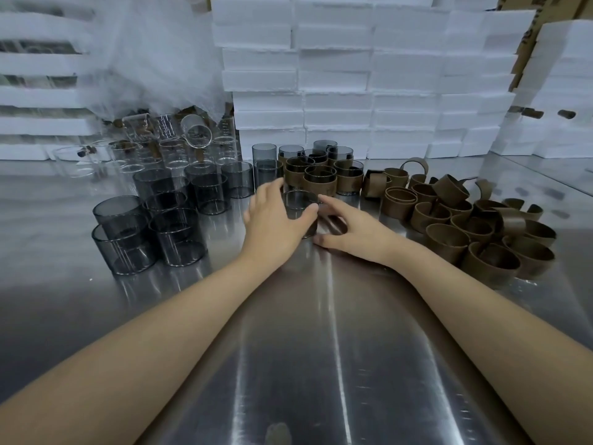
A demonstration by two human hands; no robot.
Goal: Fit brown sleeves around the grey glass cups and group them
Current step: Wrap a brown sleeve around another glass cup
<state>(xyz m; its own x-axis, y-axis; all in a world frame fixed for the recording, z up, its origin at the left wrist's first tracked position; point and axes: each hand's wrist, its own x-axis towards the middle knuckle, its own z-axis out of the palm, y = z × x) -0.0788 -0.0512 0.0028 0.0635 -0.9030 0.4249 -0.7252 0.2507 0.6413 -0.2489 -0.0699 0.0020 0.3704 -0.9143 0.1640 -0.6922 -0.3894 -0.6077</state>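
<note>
on steel table (321, 348), left hand (276, 220) grip clamped round grey cup (300, 203), right hand (349, 232) grip splayed beside

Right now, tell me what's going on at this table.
A person's left hand grips a grey glass cup at the middle of the steel table. The right hand reaches to the cup's other side; whether it grips is unclear. No sleeve is on this cup yet. Just behind it the sleeved cups stand grouped, bare grey cups wait on the left, and loose brown sleeves lie piled on the right.
</note>
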